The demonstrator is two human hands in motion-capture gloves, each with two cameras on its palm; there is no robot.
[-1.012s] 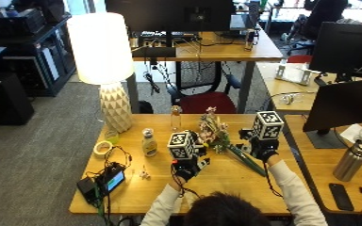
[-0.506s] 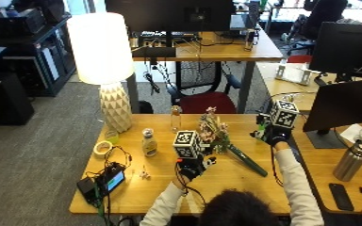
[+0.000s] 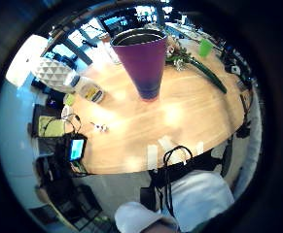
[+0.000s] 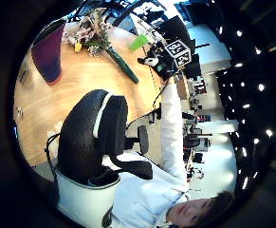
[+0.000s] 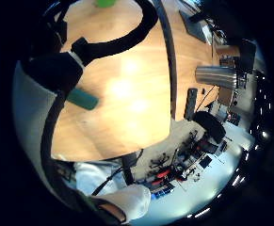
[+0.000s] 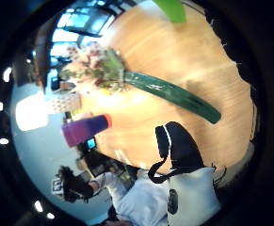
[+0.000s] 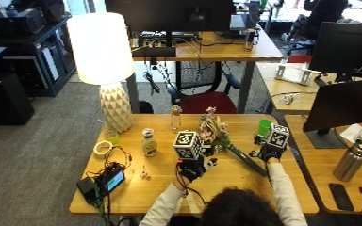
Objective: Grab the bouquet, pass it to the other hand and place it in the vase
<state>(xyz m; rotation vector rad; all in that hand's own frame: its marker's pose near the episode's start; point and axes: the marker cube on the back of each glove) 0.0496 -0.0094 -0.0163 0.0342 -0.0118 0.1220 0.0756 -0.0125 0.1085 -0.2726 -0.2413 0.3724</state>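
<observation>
Green stem: the bouquet lies flat on the wooden table, between the two hands, nothing gripping it.
Long axis: it runs on a slant — flower head toward the far side of the table and the person's left, dark green wrapped stem toward the near side and the person's right.
Stem end: it points at the near right part of the table, close to the right forearm.
Vase: the purple vase stands upright on the table just beside the flower head, on the left hand's side; in the outside view it is mostly hidden behind that hand.
Left hand: the left hand hovers above the table near the vase and holds nothing; its thumb shows curved in its own palm view — whether the fingers are spread or curled I cannot tell.
Right hand: the right hand is over the table to the right of the stem, apart from it, holding nothing; its finger spread cannot be told either.
Near the bouquet: a green cup stands past the right hand, and a small glass bottle stands beyond the flowers.
Farther left: a dressing bottle, a roll of tape and a white lamp.
</observation>
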